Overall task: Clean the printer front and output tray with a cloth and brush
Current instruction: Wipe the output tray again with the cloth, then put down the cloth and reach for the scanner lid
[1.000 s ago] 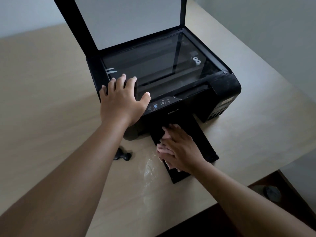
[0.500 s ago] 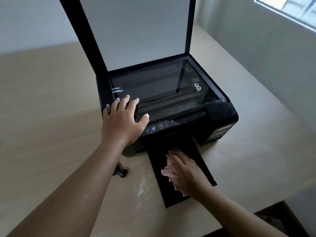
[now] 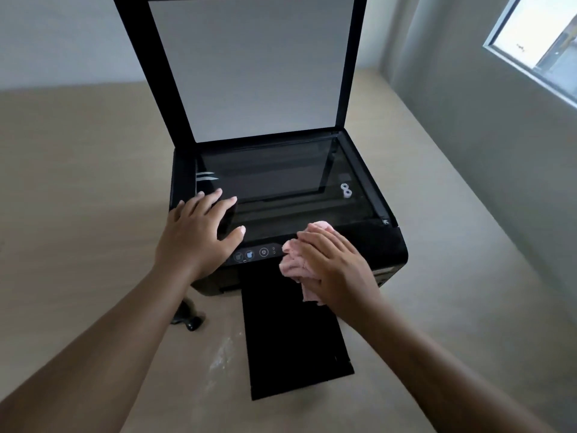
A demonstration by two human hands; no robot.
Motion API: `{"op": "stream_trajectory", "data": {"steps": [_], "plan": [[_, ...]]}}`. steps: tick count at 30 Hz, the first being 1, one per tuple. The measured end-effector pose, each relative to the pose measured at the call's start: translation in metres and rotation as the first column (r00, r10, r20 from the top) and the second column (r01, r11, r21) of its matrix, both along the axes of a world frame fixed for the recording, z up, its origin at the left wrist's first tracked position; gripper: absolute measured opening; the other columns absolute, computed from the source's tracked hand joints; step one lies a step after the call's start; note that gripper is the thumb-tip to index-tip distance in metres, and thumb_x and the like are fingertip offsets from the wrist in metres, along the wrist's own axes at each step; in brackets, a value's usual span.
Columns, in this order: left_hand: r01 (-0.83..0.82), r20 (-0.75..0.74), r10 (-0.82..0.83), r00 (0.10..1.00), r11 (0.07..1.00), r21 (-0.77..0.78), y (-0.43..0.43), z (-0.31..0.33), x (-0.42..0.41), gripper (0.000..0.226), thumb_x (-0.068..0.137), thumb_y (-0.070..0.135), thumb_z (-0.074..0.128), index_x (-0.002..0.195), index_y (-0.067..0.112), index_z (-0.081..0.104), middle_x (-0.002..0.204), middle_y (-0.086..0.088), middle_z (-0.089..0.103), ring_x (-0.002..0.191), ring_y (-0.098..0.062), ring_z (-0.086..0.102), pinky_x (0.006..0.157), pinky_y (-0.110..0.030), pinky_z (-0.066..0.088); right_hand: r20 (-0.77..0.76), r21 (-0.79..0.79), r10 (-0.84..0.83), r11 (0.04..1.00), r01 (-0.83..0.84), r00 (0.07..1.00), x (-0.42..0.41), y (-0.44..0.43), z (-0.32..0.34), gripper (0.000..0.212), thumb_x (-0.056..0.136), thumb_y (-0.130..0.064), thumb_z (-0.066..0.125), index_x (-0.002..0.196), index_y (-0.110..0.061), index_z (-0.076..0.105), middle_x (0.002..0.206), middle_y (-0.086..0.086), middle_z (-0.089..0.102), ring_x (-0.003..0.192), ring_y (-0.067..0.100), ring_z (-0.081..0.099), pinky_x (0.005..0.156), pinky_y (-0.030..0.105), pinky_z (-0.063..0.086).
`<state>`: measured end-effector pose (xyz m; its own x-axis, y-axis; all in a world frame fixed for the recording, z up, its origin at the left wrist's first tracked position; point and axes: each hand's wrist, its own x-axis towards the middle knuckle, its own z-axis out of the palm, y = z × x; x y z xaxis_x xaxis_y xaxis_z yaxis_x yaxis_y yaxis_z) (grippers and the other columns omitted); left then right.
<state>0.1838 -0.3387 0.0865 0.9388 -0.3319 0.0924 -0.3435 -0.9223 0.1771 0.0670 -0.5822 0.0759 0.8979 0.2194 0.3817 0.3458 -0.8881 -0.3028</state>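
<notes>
Right hand (image 3: 334, 267), fingers flat together, presses cloth (image 3: 292, 264) on printer (image 3: 384, 245) front. Left hand (image 3: 199, 232) spread, bracing beside it. Tray (image 3: 290, 339) below right wrist. Probable brush (image 3: 187, 317) lies unheld below left wrist. Likely midway; brushing left.

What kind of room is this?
Probably a home office or study: a black printer-scanner with its lid up sits on a pale wooden desk near a window.

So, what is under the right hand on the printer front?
A pink cloth lies under the right hand, pressed on the printer at its front edge, right of the control buttons. The cloth's middle and the surface below it are hidden.
</notes>
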Motion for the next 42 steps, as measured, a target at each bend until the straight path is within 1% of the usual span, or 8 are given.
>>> {"op": "stream_trajectory", "data": {"steps": [6, 10, 14, 19, 29, 34, 37, 42], "plan": [[-0.002, 0.026, 0.007, 1.000, 0.984, -0.181, -0.005, 0.008, -0.005, 0.057, 0.091, 0.053, 0.033, 0.138, 0.026, 0.051, 0.148, 0.002, 0.046, 0.140, -0.018, 0.034, 0.118, -0.043, 0.023, -0.048, 0.210, -0.463, 0.862, 0.462, 0.885, -0.003, -0.043, -0.001, 0.031, 0.080, -0.014, 0.074, 0.110, -0.015, 0.067, 0.121, 0.007, 0.060, 0.122, 0.032, 0.055, 0.087, 0.045, 0.051], [-0.040, 0.056, 0.066, 0.996, 0.928, -0.370, -0.004, 0.013, -0.012, 0.042, 0.097, 0.035, 0.040, 0.126, 0.014, 0.061, 0.131, -0.004, 0.061, 0.126, -0.021, 0.051, 0.108, -0.040, 0.037, -0.066, 0.188, -0.264, 0.944, 0.271, 0.962, 0.011, 0.025, -0.006, 0.033, 0.082, -0.024, 0.069, 0.114, -0.018, 0.064, 0.128, 0.004, 0.059, 0.136, 0.027, 0.044, 0.098, 0.050, 0.043], [-0.106, -0.017, 0.111, 0.994, 0.877, -0.469, 0.019, -0.002, -0.025, 0.034, 0.100, 0.014, 0.044, 0.130, 0.011, 0.060, 0.145, -0.002, 0.051, 0.142, -0.011, 0.033, 0.115, -0.027, 0.025, -0.029, 0.188, -0.096, 0.977, 0.100, 0.995, 0.018, 0.056, -0.008, 0.035, 0.081, -0.023, 0.072, 0.114, -0.016, 0.065, 0.122, 0.002, 0.062, 0.132, 0.026, 0.048, 0.103, 0.045, 0.041], [-0.108, -0.035, 0.104, 0.994, 0.892, -0.439, 0.066, -0.010, -0.037, 0.041, 0.104, 0.024, 0.036, 0.143, 0.024, 0.048, 0.155, 0.012, 0.036, 0.144, 0.000, 0.024, 0.113, -0.026, 0.026, 0.014, 0.084, 0.095, 0.992, -0.096, 0.995, 0.038, 0.079, -0.001, 0.039, 0.077, -0.024, 0.075, 0.114, -0.015, 0.066, 0.118, 0.000, 0.065, 0.126, 0.024, 0.054, 0.108, 0.034, 0.036], [-0.389, -0.067, 0.397, 0.915, 0.826, -0.407, 0.183, -0.064, -0.111, 0.029, 0.101, 0.018, 0.046, 0.124, 0.008, 0.062, 0.122, -0.011, 0.064, 0.115, -0.029, 0.057, 0.097, -0.036, 0.043, 0.078, 0.135, 0.420, 0.894, -0.427, 0.904, 0.035, 0.193, 0.000, 0.037, 0.087, -0.039, 0.063, 0.114, -0.014, 0.063, 0.118, 0.001, 0.062, 0.121, 0.018, 0.050, 0.095, 0.030, 0.037], [-0.531, -0.158, 0.511, 0.845, 0.766, -0.361, 0.252, -0.095, -0.162, 0.033, 0.100, 0.025, 0.044, 0.126, 0.013, 0.059, 0.123, -0.009, 0.062, 0.116, -0.030, 0.054, 0.096, -0.038, 0.043, -0.189, 0.191, 0.544, 0.837, -0.513, 0.818, 0.004, 0.278, -0.039, 0.048, 0.091, -0.048, 0.047, 0.121, -0.014, 0.062, 0.129, 0.004, 0.059, 0.129, 0.021, 0.047, 0.102, 0.038, 0.043], [-0.565, -0.245, 0.511, 0.824, 0.771, -0.294, 0.274, -0.113, -0.185, 0.039, 0.097, 0.020, 0.046, 0.135, 0.016, 0.051, 0.136, -0.006, 0.055, 0.127, -0.025, 0.044, 0.103, -0.031, 0.035, -0.529, -0.069, 0.436, 0.833, -0.549, 0.728, -0.019, 0.304, -0.087, 0.062, 0.094, -0.054, 0.039, 0.151, -0.029, 0.030, 0.162, 0.003, 0.019, 0.152, 0.026, 0.004, 0.123, 0.046, 0.006], [-0.463, -0.231, 0.423, 0.876, 0.873, -0.157, 0.287, -0.132, -0.200, 0.050, 0.094, 0.033, 0.043, 0.139, 0.013, 0.051, 0.150, -0.004, 0.044, 0.141, -0.026, 0.033, 0.117, -0.040, 0.026, -0.556, -0.207, 0.381, 0.797, -0.567, 0.739, -0.028, 0.313, -0.121, 0.079, 0.088, -0.072, 0.033, 0.154, -0.035, 0.008, 0.165, 0.003, -0.006, 0.150, 0.029, -0.015, 0.122, 0.047, -0.009]]}}
